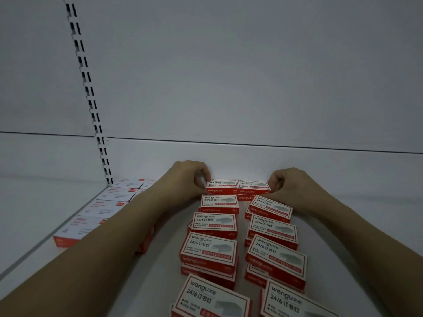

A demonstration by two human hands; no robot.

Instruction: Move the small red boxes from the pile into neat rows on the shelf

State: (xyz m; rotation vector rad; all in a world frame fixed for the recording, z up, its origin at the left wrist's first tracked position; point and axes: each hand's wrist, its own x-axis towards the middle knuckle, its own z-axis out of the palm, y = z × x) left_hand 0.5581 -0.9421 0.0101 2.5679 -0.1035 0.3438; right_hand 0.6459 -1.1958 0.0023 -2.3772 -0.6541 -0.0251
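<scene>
— Two red boxes [238, 186] sit side by side at the very back of the shelf [357, 207], up against the back wall [229, 65]. Who has them?

— Both hands. The left hand [186, 179] pinches the left end of the pair with curled fingers, and the right hand [289, 185] does the same at the right end.

— And the others?

— Two rows of boxes [242, 243] run from that pair toward the camera, stacked two high in places. The left row is fairly straight; several on the right are tilted and askew.

— What about the surface?

— It is a plain white shelf in dim light. A slotted upright [91, 99] runs up the back wall at left, above another block of boxes with white tops [107, 207], which the left forearm partly hides.

— Any room to move?

— Bare shelf lies to the right of the rows, beyond the right forearm. A narrow strip stays open between the two rows. The shelf's left edge [45, 239] runs diagonally beside the white-topped block.
</scene>
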